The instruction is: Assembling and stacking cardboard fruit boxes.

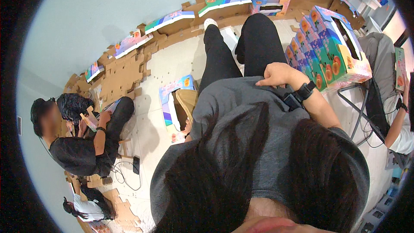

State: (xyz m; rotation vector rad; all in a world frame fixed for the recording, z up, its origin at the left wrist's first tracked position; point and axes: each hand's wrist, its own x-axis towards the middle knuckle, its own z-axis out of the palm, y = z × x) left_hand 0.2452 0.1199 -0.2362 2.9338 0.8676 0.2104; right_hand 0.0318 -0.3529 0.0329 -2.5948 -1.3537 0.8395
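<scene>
At my left side hangs an upright fruit carton (167,114), printed in blue, purple and pink with peaches, its front cut out in a dark opening. Folded brown cardboard (186,103) shows at that opening. My left hand (187,127) grips the carton by its near edge; most of the hand is hidden behind my shirt. My right hand (279,75) rests on the hem of my grey shirt, above my right thigh. Its fingers are curled, and what lies under them is hidden. A black band with a small device (299,96) circles that wrist.
On my right, several printed peach cartons (327,51) stand in a stack by a dark metal frame (360,108). Flattened brown cardboard (116,77) lines the wall. One person (77,146) sits at left handling a carton piece; another (88,207) works behind. A person's arm (399,125) shows at right.
</scene>
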